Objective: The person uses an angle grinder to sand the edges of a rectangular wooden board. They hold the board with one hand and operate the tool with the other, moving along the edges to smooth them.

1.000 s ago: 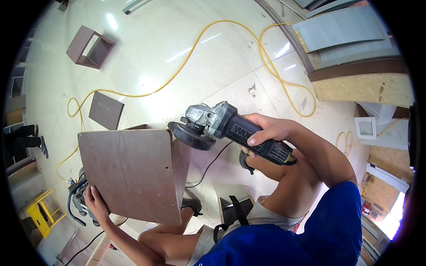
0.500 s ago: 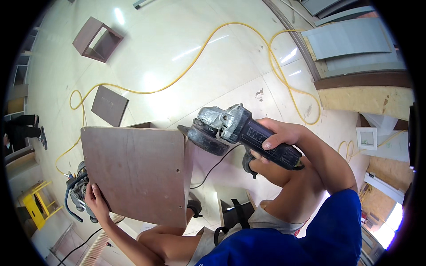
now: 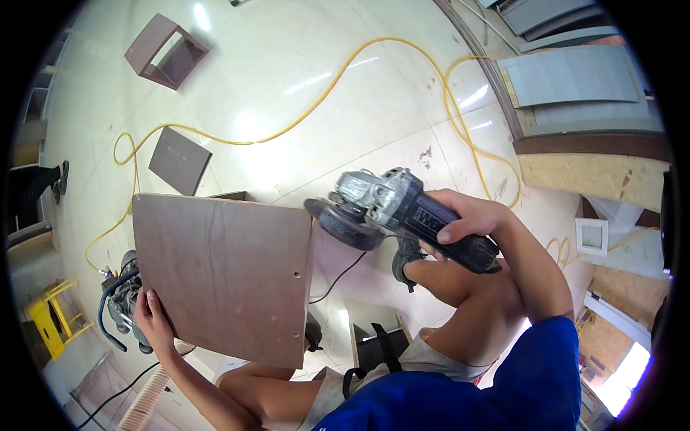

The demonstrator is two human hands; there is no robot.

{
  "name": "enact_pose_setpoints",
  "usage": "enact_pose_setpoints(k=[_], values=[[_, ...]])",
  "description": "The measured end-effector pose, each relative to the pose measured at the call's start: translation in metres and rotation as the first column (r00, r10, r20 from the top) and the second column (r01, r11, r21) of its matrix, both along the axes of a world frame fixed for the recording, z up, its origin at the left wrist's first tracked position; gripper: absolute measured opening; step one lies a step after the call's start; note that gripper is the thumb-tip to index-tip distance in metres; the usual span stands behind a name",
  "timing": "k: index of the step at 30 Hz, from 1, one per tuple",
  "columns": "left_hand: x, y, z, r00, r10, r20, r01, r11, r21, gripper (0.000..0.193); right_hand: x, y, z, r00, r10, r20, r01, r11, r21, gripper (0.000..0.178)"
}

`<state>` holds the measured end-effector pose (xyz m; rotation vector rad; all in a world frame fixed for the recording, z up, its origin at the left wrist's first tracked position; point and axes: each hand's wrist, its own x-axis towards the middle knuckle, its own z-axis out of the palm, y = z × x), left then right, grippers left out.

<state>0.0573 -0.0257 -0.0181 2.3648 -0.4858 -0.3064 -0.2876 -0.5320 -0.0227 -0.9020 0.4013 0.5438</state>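
Floor (image 3: pixel 374 108), one, pale and glossy: spreading beneath everything I am looking at.

Yellow hose (image 3: pixel 388 39), one: looping across the floor beyond the hands.

Brown wooden box (image 3: pixel 223 280), one: standing before the seated person's legs, its broad panel facing up toward the person; lying just right of the left hand and well left of the right hand.

Small open box (image 3: pixel 149 49), one, brown: sitting on the floor, well apart from both hands.

Flat board (image 3: pixel 180 160), one, brown: lying beyond the brown wooden box.

Angle grinder (image 3: pixel 404 212), one: tilting toward the box's upper right edge, disc hovering just beside it; contact I am not managing to tell.

Hands, two: the right hand (image 3: pixel 471 215) is wrapping round the grinder's body; the left hand (image 3: pixel 154 321) is touching the box's left edge, how tightly I cannot tell.

Holes (image 3: pixel 297 275), two: showing near the panel's right edge.
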Motion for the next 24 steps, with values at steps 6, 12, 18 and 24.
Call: enact_pose_setpoints(k=[6, 12, 18, 24], values=[[-0.002, -0.004, -0.001, 0.999, 0.027, -0.042, -0.027, 1.000, -0.015, 0.035, -0.005, -0.003, -0.002, 0.999, 0.009, 0.042, -0.008, 1.000, -0.014, 0.060], [-0.005, -0.006, 0.002, 0.999, -0.003, 0.042, 0.002, 1.000, 0.029, 0.036, -0.015, -0.001, -0.006, 1.000, 0.000, -0.002, 0.000, 1.000, -0.014, 0.063], [-0.010, -0.010, 0.007, 0.999, 0.037, -0.001, -0.037, 0.998, 0.056, 0.039, -0.025, 0.024, -0.006, 0.986, -0.165, -0.037, 0.164, 0.986, -0.028, 0.070], [-0.049, 0.018, 0.006, 0.989, 0.129, -0.074, -0.122, 0.988, 0.094, 0.039, -0.038, 0.043, -0.006, 0.931, -0.353, -0.091, 0.360, 0.930, 0.078, 0.073]])
